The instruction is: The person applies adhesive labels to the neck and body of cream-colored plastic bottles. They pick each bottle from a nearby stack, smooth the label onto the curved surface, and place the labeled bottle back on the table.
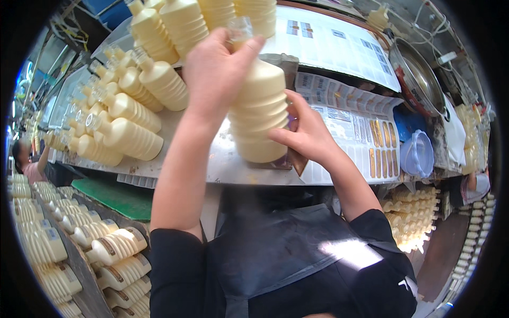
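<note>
Bottle (259,114) upright between hands — left hand (214,71) atop; right hand (307,132) beside.

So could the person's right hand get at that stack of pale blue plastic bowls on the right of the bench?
Probably yes, once freed: the right hand now presses the cream ribbed plastic bottle, and only flat label sheets lie between it and the pale blue plastic bowls.

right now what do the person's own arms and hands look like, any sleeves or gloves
Both hands are bare: no gloves, rings or watch show on the left hand or the right hand. The forearms are uncovered too. Short black sleeves end near the elbows, and a dark apron covers the chest.
</note>
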`<state>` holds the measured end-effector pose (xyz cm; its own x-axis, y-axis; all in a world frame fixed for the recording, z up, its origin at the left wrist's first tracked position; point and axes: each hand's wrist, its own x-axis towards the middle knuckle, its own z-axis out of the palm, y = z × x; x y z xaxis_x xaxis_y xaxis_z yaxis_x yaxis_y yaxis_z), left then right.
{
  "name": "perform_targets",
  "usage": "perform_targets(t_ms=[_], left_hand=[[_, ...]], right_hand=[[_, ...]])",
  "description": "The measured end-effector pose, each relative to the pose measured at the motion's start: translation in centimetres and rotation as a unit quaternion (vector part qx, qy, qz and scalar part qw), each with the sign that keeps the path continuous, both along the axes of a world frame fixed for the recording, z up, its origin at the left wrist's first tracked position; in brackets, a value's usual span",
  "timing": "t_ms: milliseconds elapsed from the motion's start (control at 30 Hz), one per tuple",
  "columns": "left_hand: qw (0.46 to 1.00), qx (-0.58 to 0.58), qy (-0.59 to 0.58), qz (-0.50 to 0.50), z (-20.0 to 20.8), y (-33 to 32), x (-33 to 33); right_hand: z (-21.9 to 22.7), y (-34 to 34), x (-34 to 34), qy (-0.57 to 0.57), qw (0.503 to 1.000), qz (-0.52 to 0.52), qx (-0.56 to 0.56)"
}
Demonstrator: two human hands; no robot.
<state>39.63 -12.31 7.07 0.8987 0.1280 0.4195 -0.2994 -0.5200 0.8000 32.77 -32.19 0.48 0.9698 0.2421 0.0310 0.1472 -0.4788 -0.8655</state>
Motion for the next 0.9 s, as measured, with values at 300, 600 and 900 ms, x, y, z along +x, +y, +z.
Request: perform_targets(t_ms=[300,600,900], left_hand=[[0.885,-0.33,0.257,-0.206,-12.0,-2.8,-3.0],[0.875,-0.344,0.272,-0.206,-12.9,-2.0,-3.3],[0.866,-0.345,0.284,-0.225,-13.2,-1.5,-3.5]], right_hand=[[-4.2,-2.3,4.5,0.178,0.968,-0.016,0.176],[-4.0,-13.1,5.9,0.031,0.971,-0.239,-0.004],[4.9,-44.4,12.5,-0.143,0.829,-0.468,-0.272]])
